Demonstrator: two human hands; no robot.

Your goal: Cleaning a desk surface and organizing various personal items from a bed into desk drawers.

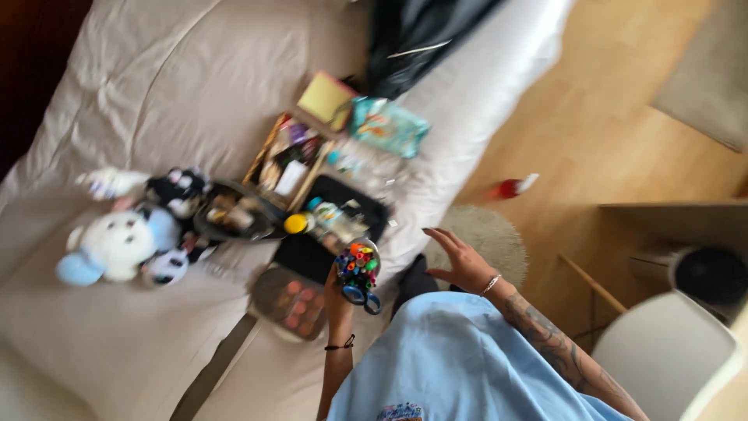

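Two hands over a bed [156, 93]: left hand [340, 300] grips a pen jar [358, 265] with blue scissors [363, 296], near the bed's right edge; right hand [458, 259] hovers just right, fingers spread, empty. Plush toy [117, 245] lies far left.

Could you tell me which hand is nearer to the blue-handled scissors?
Left. The left hand holds the clear cup with the scissors in it; the right hand hovers open beside, apart.
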